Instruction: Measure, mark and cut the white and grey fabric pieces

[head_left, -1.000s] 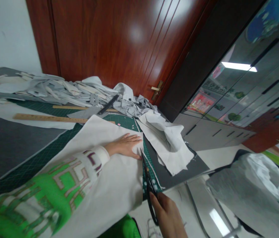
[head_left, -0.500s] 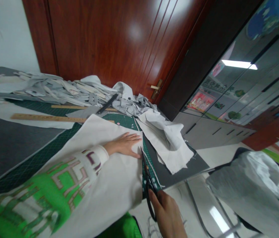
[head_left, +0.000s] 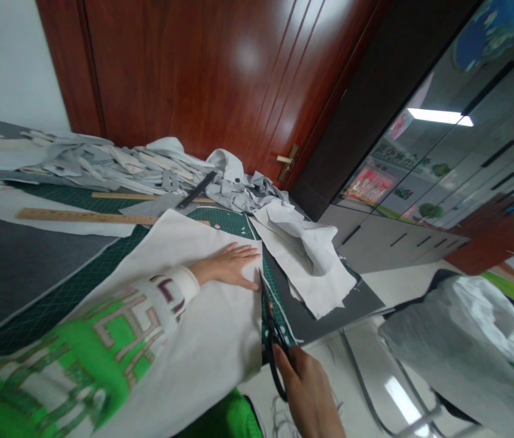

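A large sheet of off-white fabric [head_left: 220, 340] lies over a green cutting mat [head_left: 222, 218] and drapes past the table's front edge. My left hand [head_left: 233, 266] rests flat on it, fingers spread, close to its right edge. In my right hand [head_left: 306, 386] is a pair of black-handled scissors [head_left: 271, 319], gripped by the handles. The blades point away from me along the fabric's right edge, with the tips just beside my left thumb. A thin white strip [head_left: 284, 307] lies on the mat right of the blades.
Wooden rulers [head_left: 78, 216] and a black bar-shaped tool [head_left: 197, 190] lie beyond the fabric. Scraps [head_left: 115, 161] heap along the back by the door [head_left: 184, 73]. White fabric pieces [head_left: 305, 255] lie at right. A chair [head_left: 370, 389] and a grey-white bag [head_left: 457, 340] stand beside the table.
Hardly anything differs. The view has shifted very slightly, while my left hand stays flat on the fabric and the scissors remain at its right edge.
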{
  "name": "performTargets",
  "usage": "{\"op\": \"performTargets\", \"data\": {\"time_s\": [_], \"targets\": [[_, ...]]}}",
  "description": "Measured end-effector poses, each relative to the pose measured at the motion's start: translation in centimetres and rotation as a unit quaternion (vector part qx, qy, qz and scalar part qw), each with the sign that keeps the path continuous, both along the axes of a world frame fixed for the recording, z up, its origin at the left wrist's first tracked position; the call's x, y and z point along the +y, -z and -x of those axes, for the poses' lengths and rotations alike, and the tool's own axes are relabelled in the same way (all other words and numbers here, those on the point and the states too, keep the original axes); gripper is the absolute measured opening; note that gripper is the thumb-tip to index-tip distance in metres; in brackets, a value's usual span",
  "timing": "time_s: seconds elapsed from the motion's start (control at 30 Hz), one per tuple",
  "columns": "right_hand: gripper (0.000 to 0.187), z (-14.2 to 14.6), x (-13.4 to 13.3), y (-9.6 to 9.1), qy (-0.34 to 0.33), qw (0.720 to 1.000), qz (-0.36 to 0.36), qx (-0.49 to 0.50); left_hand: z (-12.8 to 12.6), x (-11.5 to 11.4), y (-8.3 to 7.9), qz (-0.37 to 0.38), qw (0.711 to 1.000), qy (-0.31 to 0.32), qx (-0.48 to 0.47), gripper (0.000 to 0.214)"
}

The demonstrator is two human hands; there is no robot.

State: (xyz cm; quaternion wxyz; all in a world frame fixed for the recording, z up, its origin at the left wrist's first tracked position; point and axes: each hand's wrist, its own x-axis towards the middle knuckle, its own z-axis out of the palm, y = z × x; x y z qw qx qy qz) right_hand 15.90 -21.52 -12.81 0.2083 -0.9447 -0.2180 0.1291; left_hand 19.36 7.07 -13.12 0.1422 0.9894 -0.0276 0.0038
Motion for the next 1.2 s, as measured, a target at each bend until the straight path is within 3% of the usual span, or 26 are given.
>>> {"op": "performTargets", "data": {"time_s": [0.43, 0.77, 0.93, 1.2], "targets": [[0.037, -0.1, 0.1, -0.2, 0.008, 1.000, 0.000, 0.015, -0.1, 0.1, 0.1, -0.007, 1.000, 0.002, 0.006, 0.103], [0.044, -0.5, -0.6, 2.3, 0.017, 0.995, -0.095, 0.005, -0.1, 0.0, 0.1, 0.000, 1.000, -0.002, 0.003, 0.100], [0.048, -0.7, -0.8, 2.7, 0.020, 0.985, -0.147, 0.093, -0.1, 0.1, 0.2, -0.001, 1.000, -0.002, 0.006, 0.101], [0.058, -0.4, -0.7, 2.2, 0.048, 0.932, -0.267, 0.240, -0.3, 0.3, 0.4, 0.001, 1.000, 0.004, -0.001, 0.102]]}}
